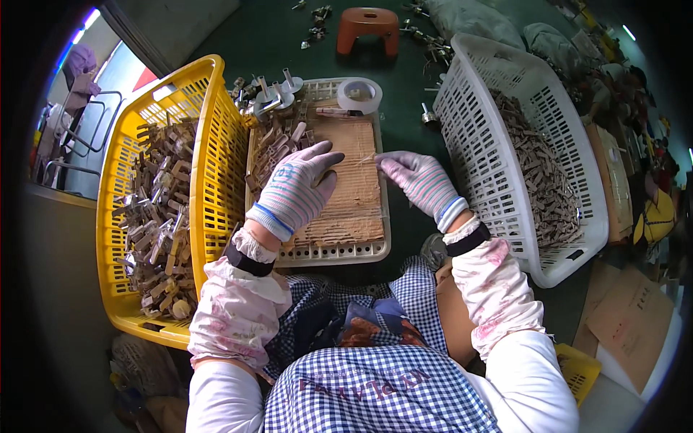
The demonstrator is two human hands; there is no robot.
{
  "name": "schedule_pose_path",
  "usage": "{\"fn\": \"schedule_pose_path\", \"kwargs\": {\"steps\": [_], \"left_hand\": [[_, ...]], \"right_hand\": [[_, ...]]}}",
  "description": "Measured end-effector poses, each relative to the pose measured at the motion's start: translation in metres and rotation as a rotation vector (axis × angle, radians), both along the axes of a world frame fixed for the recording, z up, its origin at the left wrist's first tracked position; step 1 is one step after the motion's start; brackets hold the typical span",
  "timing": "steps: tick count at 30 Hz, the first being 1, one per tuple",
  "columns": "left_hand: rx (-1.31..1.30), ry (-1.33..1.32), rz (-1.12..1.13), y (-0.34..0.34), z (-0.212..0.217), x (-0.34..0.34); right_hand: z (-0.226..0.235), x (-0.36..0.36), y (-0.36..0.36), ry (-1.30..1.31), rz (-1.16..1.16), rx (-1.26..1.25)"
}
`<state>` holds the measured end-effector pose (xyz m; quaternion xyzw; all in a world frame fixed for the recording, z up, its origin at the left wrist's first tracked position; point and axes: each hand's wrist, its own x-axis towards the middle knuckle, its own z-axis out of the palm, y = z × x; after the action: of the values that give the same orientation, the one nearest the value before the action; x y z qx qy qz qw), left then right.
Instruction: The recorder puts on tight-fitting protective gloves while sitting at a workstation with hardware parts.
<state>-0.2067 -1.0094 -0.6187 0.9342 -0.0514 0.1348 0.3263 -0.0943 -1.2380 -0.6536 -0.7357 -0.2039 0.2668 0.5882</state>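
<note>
Rows of small brown wooden pieces point(354, 195) lie packed side by side in a flat white tray point(339, 252) at the centre of the frame, just above the person's lap. The left hand point(297, 189), in a striped knit glove, rests flat on the rows with fingers spread open, gripping nothing. The right hand point(419, 180), gloved the same way, sits at the tray's right edge with its fingertips pinched on the end of the upper rows; whether it holds a single piece I cannot tell. Loose pieces point(278, 148) are heaped in the tray's upper left corner, still unsorted.

At the top edge of the tray sits a roll of clear tape point(359, 94), and just left of it a cluster of small metal parts point(267, 94). A yellow basket point(209, 144) fills the left of the frame, touching the tray's side and holding a jumble of wooden and metal clips point(155, 216). On the right stands a white basket point(491, 130), tilted, with more brown pieces piled inside. An orange stool point(368, 25) stands on the dark green floor point(274, 36) at the top centre. Floral sleeve covers and a blue checked apron point(375, 390) fill the lower frame.
</note>
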Motion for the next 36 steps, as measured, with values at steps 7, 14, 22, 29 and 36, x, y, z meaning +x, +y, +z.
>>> {"fn": "schedule_pose_path", "kwargs": {"steps": [7, 14, 22, 29, 36], "left_hand": [[0.103, 0.052, -0.083, -0.003, -0.012, -0.001], [0.323, 0.719, -0.327, -0.055, -0.045, -0.012], [0.579, 0.630, -0.341, -0.066, -0.068, -0.011], [0.587, 0.608, -0.363, -0.070, -0.071, -0.012], [0.480, 0.574, -0.337, -0.060, -0.066, -0.010]], "right_hand": [[0.040, 0.008, -0.006, 0.237, -0.313, 0.098], [0.041, 0.011, -0.016, 0.235, -0.346, 0.139], [0.046, 0.008, -0.021, 0.203, -0.328, 0.174], [0.047, 0.008, -0.028, 0.180, -0.340, 0.165], [0.049, 0.004, -0.023, 0.175, -0.324, 0.157]]}}
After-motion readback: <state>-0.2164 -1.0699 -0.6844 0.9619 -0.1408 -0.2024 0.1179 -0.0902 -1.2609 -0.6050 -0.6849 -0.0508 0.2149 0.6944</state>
